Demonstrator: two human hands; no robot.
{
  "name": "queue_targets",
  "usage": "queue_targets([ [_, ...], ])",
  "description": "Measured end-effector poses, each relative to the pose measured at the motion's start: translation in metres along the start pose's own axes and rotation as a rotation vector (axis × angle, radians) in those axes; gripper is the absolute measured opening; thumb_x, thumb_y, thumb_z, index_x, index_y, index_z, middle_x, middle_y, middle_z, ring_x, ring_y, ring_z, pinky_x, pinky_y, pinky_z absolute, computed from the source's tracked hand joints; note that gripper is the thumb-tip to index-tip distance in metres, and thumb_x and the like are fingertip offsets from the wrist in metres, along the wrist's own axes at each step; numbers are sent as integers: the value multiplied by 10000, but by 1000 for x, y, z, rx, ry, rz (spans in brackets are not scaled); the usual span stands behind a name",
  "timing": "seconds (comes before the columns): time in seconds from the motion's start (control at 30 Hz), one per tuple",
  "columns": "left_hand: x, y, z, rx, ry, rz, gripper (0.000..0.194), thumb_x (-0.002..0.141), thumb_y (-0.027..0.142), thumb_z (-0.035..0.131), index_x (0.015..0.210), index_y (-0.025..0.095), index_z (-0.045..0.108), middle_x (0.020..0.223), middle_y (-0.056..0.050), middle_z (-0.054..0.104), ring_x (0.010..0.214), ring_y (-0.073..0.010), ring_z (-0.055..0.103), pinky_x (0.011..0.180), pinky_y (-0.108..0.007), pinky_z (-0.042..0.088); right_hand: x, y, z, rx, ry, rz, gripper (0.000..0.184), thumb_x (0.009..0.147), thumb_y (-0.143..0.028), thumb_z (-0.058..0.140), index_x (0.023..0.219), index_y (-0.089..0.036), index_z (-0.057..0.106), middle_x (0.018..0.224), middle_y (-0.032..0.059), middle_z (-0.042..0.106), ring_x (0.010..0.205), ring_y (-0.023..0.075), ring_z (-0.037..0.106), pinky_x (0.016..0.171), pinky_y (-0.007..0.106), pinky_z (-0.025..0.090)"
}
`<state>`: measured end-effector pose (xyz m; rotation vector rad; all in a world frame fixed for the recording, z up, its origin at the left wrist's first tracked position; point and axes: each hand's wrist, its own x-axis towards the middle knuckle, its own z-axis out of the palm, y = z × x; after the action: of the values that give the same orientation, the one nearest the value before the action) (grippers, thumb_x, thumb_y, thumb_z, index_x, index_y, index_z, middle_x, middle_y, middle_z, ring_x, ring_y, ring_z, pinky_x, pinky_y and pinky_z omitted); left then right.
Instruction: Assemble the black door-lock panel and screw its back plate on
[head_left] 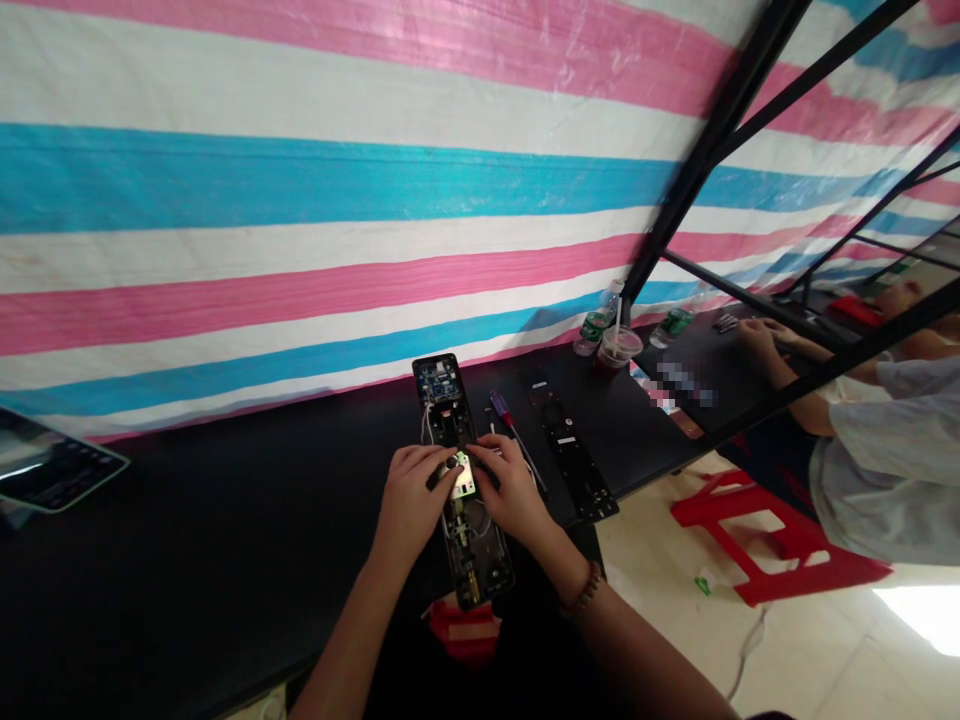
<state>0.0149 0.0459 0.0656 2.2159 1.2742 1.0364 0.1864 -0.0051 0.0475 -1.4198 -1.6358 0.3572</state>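
Note:
A long black device housing point(504, 572) lies open on the black table, its inside facing up. A blue-green circuit board point(439, 383) sits at its far end, and wires and brass-coloured parts show nearer me. Over its middle, a small bright circuit board point(464, 478) is held between my two hands. My left hand point(411, 495) grips the board's left edge with thumb and fingers. From the other side, my right hand point(514, 485) pinches its right edge. The fingertips partly cover the board. Just right of the housing lies a screwdriver point(501, 408) with a purple-and-red handle.
A long black cover plate point(574, 460) lies right of the screwdriver. Behind it stand a plastic bottle point(592, 328) and a drink cup point(619, 347) with a straw. A phone or tablet point(56, 462) is at far left. Beyond the black metal frame point(679, 205), another person sits on a red stool point(757, 545).

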Motion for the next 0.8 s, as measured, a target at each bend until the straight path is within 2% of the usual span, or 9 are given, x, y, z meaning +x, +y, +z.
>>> queue_targets([
  [0.17, -4, 1, 13, 100, -11, 40, 217, 872, 331, 676, 1042, 245, 779, 1046, -74, 766, 1046, -304, 550, 957, -494, 458, -8, 15, -9, 74, 131, 123, 362, 925, -109, 460, 1176, -241, 685, 1156, 108, 642, 1098, 227, 619, 989, 403, 512],
  [0.33, -11, 0, 18, 150, 59, 32, 208, 873, 351, 683, 1028, 253, 782, 987, -75, 778, 1062, -324, 543, 947, -498, 429, -13, 38, -27, 8, 140, 170, 288, 924, -153, 492, 1105, -227, 704, 1088, 100, 662, 1044, 230, 632, 958, 401, 515],
  [0.4, -13, -2, 20, 142, 92, 44, 196, 877, 345, 680, 1017, 256, 784, 1031, -74, 771, 1093, -328, 531, 964, -502, 426, -11, 43, -32, -13, 136, 170, 269, 930, -169, 498, 1094, -227, 703, 1082, 99, 661, 1036, 226, 632, 951, 389, 514],
  [0.5, -13, -6, 22, 148, 105, 79, 196, 886, 318, 670, 1038, 262, 780, 1125, -70, 751, 1160, -339, 502, 989, -513, 417, -6, 48, -37, -37, 105, 152, 248, 931, -174, 510, 1087, -214, 700, 1093, 101, 659, 1038, 222, 628, 958, 381, 505],
  [0.7, -11, -9, 18, 166, 21, 119, 213, 900, 308, 658, 1074, 254, 767, 1082, -77, 755, 1184, -346, 505, 980, -511, 425, 15, 62, -43, -153, -15, 95, 205, 920, -177, 552, 1054, -197, 706, 1058, 99, 665, 1010, 232, 617, 945, 396, 493],
  [0.8, -16, -2, 16, 137, 32, 103, 273, 923, 305, 618, 1169, 257, 725, 1246, -91, 691, 1245, -333, 488, 1046, -529, 412, 29, 64, -43, -329, -78, 111, 211, 937, -173, 545, 1085, -167, 696, 1081, 110, 664, 1026, 227, 603, 948, 361, 477],
])
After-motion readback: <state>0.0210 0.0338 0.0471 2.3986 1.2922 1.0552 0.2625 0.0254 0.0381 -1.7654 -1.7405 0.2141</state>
